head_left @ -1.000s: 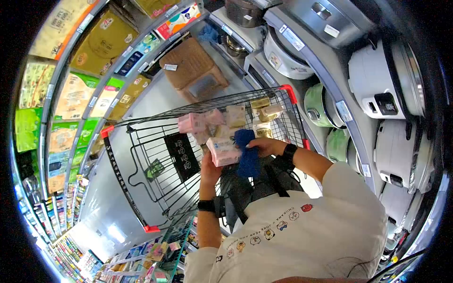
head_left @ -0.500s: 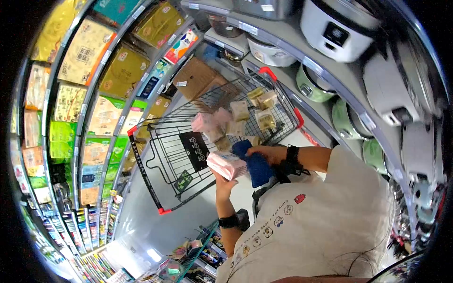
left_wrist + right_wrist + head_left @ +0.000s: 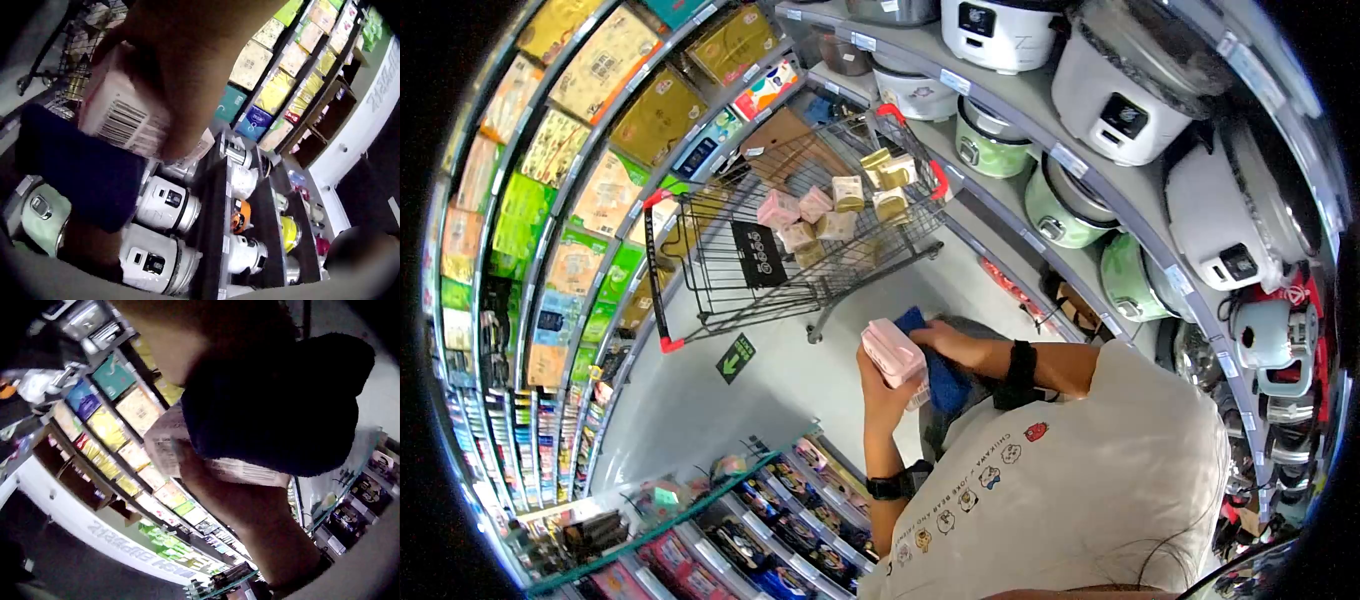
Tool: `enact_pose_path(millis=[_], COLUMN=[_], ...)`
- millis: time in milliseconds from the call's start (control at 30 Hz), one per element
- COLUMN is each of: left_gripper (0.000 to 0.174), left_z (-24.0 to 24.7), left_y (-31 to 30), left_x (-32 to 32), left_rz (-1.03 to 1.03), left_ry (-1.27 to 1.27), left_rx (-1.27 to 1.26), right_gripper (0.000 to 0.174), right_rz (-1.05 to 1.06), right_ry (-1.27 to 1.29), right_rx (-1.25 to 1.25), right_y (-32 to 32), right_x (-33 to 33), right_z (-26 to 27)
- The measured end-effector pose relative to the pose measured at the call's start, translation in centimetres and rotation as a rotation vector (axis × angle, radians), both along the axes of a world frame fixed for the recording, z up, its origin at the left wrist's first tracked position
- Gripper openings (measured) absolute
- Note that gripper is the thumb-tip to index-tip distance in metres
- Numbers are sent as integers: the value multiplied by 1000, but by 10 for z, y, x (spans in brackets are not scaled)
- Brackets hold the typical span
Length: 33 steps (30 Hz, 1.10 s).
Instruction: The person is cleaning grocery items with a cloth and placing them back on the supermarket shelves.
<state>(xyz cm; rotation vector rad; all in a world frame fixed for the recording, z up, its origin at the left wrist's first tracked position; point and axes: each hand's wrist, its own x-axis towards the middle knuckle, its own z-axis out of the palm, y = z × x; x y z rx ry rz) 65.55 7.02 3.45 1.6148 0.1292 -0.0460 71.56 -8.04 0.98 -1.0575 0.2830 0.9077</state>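
Note:
In the head view my left hand grips a pink soft pack of tissues in front of the body. Its barcode side faces the camera in the left wrist view, where the fingers of the left hand wrap the pack. My right hand holds a dark blue cloth right beside the pack. The cloth looks thick and bunched in the right wrist view and covers part of the pack.
A black wire shopping cart with red corners stands ahead, holding several pink and beige tissue packs. Rice cookers line the right shelves; tissue packages fill the left ones. A green arrow sign is on the floor.
The view has swung, and the cart now sits farther up and away from the hands. The pink pack has tipped more upright in the left hand. The right hand keeps hold of the blue cloth.

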Motion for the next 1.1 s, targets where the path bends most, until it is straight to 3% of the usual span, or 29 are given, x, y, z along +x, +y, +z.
enact_pose_path(millis=[133, 233, 367, 467, 500, 567, 600, 700, 733, 833, 933, 1000, 1100], left_gripper=[72, 68, 76, 76, 73, 70, 72, 77, 82, 84, 102, 106, 104], left_z=[25, 38, 7, 18, -8, -1, 4, 0, 15, 38, 38, 44, 52], left_y=[-34, -64, -107, -162, -168, -187, -198, -209, -215, -226, -222, -225, -235], left_x=[-16, -37, -73, -106, -119, -144, -158, -204, -216, -255, -304, -345, -416], left_rz=[-27, -21, -55, 67, 47, 46, 116, 21, 69, 186, 356, 410, 425], left_ry=[-44, 11, 116, 199, 223, 260, 262, 125, 152, -87, -199, -246, -208], left_rx=[69, -81, -486, -637, -673, -688, -715, -899, -863, -741, -465, -480, -727], right_gripper=[30, 36, 37, 34, 34, 35, 32, 33, 28, 27, 25, 24, 30], right_rz=[-85, -207, -192, -270, -301, -288, -261, 55, 90, 68, 211, 339, 524], right_ry=[-394, -714, -973, -1188, -1260, -1249, -1257, -1251, -1215, -727, -827, -800, -314], right_rx=[-121, -114, -260, -598, -706, -623, -700, -324, -252, 50, 63, 151, 403], right_y=[-42, -66, -105, -144, -157, -175, -177, -178, -172, -152, -142, -141, -135], right_x=[-13, -33, -47, -57, -60, -66, -76, -109, -122, -166, -203, -236, -309], right_z=[33, 68, 49, 46, 43, 38, 37, 42, 34, 54, 63, 79, 79])
